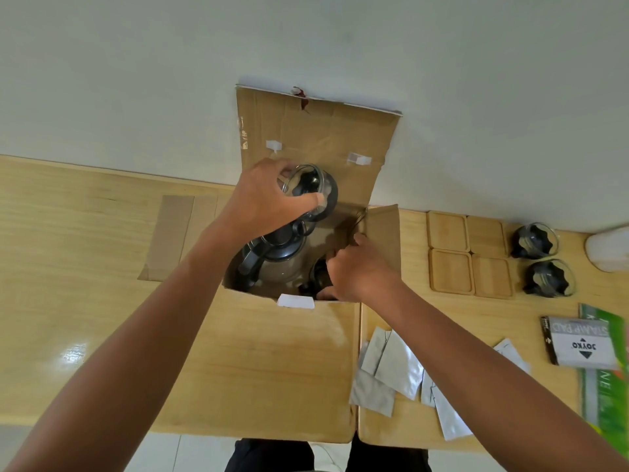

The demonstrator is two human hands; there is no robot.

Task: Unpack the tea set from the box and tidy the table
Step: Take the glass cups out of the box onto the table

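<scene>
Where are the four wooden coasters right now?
In the head view, the four wooden coasters lie in a two-by-two square on the table, right of the open box and left of two glass cups.

1. "JOYKO" stands in dark capitals, upside down to the camera, on the white face of a small stamp pad box (578, 342), with a small dark triangle above the word and one below it. The box lies well to the right of the right hand's fingers (332, 267).
2. "STAMP PAD" runs in pale grey letters, also upside down, along the far part of the same white face.
3. White letters are printed on the green packet (609, 396) under that box; they are cut off and cannot be read.
</scene>
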